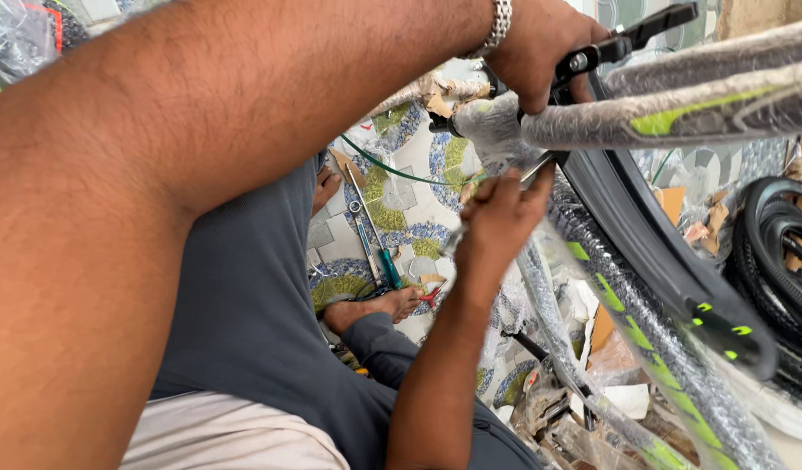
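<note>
A bicycle frame (680,117) wrapped in clear bubble wrap, grey with green marks, runs across the upper right. My left hand (540,48), with a metal bracelet on the wrist, reaches over from the left and grips a black lever and clamp (632,30) at the frame's end. Just below, my right hand (501,218) comes up from the bottom and pinches a slim metal tool (538,168) against the wrapped joint (488,126). A black mudguard (671,261) with green marks curves down to the right of that hand.
On the patterned tile floor (418,209) lie wrenches (359,209), a teal-handled screwdriver (390,265) and red-handled pliers (431,294), beside my bare foot (392,305). Black tyres (784,252) are stacked at right. Cardboard scraps and plastic wrap litter the lower right.
</note>
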